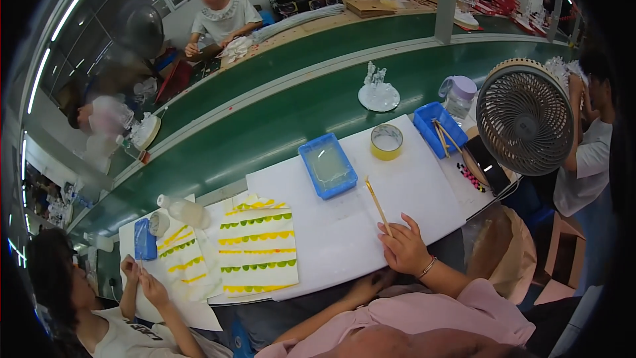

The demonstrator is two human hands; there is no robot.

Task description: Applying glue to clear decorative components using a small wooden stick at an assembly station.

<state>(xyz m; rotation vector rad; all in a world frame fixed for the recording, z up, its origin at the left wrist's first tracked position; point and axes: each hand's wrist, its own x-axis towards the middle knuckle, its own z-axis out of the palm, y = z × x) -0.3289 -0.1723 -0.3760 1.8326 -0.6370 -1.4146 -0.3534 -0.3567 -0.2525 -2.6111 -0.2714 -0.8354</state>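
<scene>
A slim paintbrush (377,207) with a yellowish handle is pinched in my right hand (405,246), its tip pointing away from me over the white work surface (338,238). My left hand (368,286) rests low at the front edge of the table, its fingers mostly hidden. To the left of the brush lies a white sheet (258,240) with rows of yellow and green scalloped strips. Beyond the brush stand a blue tray (329,166) holding a cloudy, pale liquid and a roll of tape (386,143) with a yellow outer side.
Brushes stick out of a blue bin (440,130) at the right, beside a lidded jug (457,96) and a fan (525,117). A white ornament (378,89) stands on the green conveyor belt (285,116). At left, a co-worker's hands (149,283) are near a plastic bottle (184,211).
</scene>
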